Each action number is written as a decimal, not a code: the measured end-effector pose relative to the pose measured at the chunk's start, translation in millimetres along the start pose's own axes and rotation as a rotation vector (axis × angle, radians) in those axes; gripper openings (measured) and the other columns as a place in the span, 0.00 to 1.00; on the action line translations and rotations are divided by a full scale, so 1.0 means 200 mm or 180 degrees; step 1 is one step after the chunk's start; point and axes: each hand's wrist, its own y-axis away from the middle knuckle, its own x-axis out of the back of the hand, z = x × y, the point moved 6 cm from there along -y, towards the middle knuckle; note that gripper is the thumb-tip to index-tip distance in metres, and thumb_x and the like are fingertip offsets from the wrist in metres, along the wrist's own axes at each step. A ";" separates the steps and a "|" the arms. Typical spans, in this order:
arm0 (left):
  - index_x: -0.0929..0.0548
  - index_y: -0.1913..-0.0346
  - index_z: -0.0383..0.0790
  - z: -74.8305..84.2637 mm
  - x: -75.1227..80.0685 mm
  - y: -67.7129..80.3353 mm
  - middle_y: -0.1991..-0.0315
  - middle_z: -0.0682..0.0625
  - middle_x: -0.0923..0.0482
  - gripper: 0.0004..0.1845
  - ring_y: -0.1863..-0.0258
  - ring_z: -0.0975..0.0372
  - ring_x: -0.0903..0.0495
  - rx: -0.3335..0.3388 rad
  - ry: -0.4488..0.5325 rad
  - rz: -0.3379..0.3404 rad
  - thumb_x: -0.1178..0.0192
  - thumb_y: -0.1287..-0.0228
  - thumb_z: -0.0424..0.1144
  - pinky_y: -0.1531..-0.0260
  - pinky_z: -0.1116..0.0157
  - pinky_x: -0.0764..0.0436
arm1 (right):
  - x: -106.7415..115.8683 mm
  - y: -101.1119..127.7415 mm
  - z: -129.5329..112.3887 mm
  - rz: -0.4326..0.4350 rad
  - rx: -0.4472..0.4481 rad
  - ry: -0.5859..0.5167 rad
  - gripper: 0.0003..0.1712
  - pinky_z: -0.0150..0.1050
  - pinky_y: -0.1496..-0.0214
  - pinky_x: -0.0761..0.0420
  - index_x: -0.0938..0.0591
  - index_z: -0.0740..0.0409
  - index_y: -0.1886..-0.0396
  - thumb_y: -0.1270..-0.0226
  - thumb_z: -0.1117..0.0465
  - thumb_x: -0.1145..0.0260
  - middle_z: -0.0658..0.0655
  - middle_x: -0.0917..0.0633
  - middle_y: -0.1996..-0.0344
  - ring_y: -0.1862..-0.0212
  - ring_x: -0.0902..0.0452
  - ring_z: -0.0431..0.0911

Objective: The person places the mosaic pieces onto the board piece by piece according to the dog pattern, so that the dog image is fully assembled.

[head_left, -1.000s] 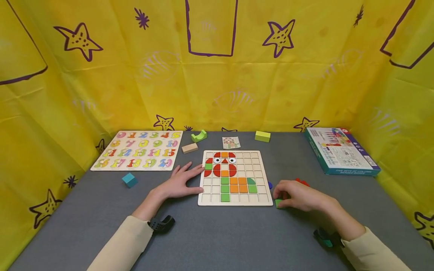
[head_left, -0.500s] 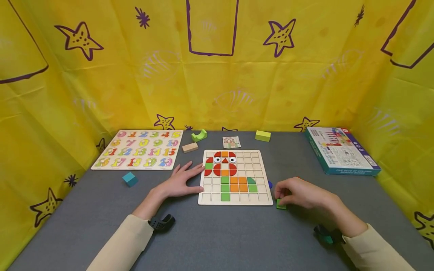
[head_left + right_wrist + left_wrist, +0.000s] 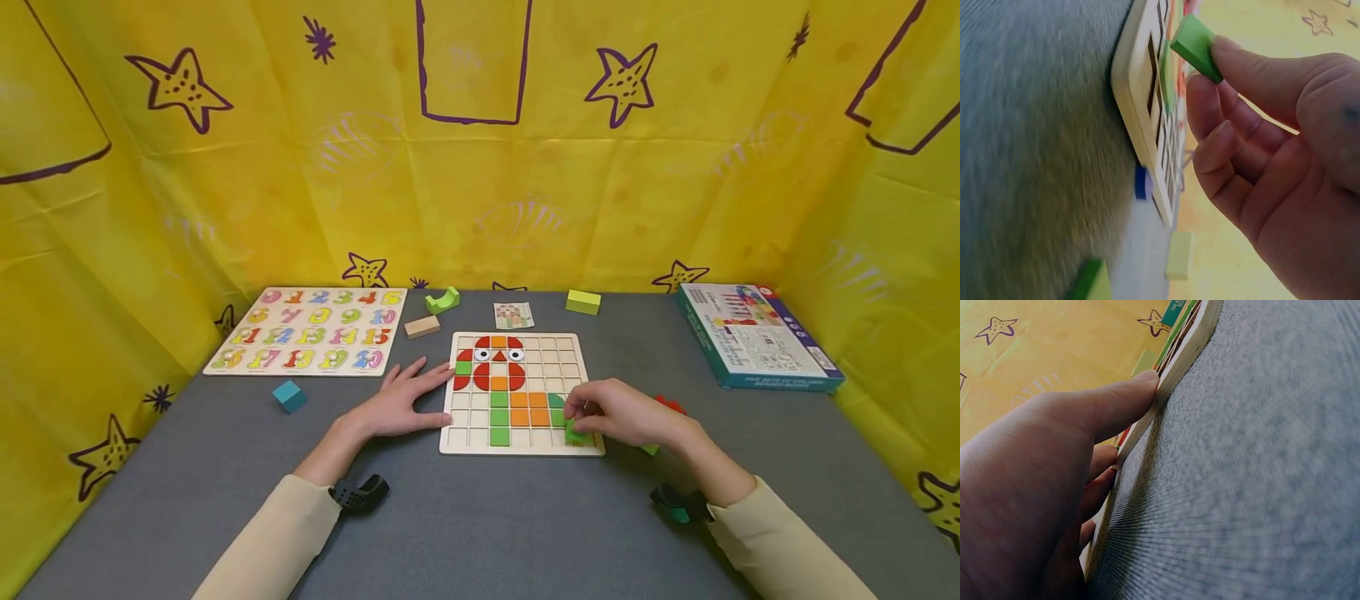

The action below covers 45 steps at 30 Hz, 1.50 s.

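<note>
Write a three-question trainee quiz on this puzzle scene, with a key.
1. True or false: the right hand pinches a green tile over the grid board.
2. What does the left hand touch? A) the number puzzle B) the grid board's left edge C) the teal cube
3. Fill in: the box lies at the table's far ____ corner.

Key: 1 true; 2 B; 3 right.
</note>
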 end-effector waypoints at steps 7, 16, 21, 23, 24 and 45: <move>0.38 0.21 0.48 0.00 0.00 0.00 0.21 0.52 0.45 0.45 0.21 0.45 0.60 -0.0002 -0.0013 0.0015 0.38 0.36 0.64 0.29 0.38 0.67 | -0.05 -0.05 -0.03 0.0009 0.0091 0.0179 0.06 0.38 0.57 0.21 0.15 0.50 0.61 0.32 0.66 0.30 0.41 0.19 0.67 0.64 0.25 0.38; 0.38 0.21 0.48 -0.01 -0.01 0.00 0.21 0.52 0.45 0.45 0.21 0.46 0.60 -0.0015 0.0041 0.0022 0.38 0.36 0.64 0.29 0.39 0.67 | -0.07 -0.05 -0.04 -0.0006 0.0239 0.0253 0.06 0.39 0.56 0.21 0.14 0.50 0.61 0.33 0.66 0.29 0.42 0.18 0.65 0.63 0.25 0.38; 0.37 0.21 0.48 -0.01 -0.01 0.00 0.21 0.51 0.44 0.45 0.21 0.45 0.60 -0.0035 0.0048 0.0040 0.38 0.36 0.65 0.30 0.38 0.67 | -0.05 -0.03 -0.04 0.0043 0.0219 0.0250 0.07 0.41 0.53 0.20 0.12 0.52 0.57 0.34 0.65 0.28 0.44 0.16 0.61 0.59 0.23 0.39; 0.37 0.21 0.47 0.00 -0.01 0.00 0.21 0.51 0.44 0.45 0.21 0.45 0.60 -0.0045 0.0046 0.0043 0.38 0.36 0.65 0.30 0.37 0.67 | -0.03 -0.01 -0.02 0.0082 0.0169 0.0224 0.08 0.41 0.53 0.20 0.12 0.52 0.56 0.34 0.64 0.28 0.45 0.16 0.60 0.59 0.23 0.40; 0.37 0.21 0.47 0.00 -0.01 0.00 0.21 0.51 0.44 0.46 0.21 0.45 0.60 -0.0048 0.0040 0.0043 0.38 0.36 0.65 0.30 0.37 0.67 | -0.02 0.00 -0.02 0.0114 0.0149 0.0209 0.09 0.41 0.54 0.20 0.12 0.53 0.55 0.34 0.64 0.28 0.45 0.16 0.60 0.60 0.23 0.40; 0.37 0.21 0.48 -0.01 -0.01 0.00 0.21 0.51 0.45 0.45 0.21 0.45 0.60 -0.0049 0.0005 0.0017 0.38 0.35 0.64 0.30 0.38 0.66 | 0.29 0.27 0.27 0.0683 -0.0471 0.0188 0.16 0.37 0.60 0.20 0.15 0.60 0.48 0.33 0.61 0.27 0.54 0.15 0.58 0.60 0.23 0.47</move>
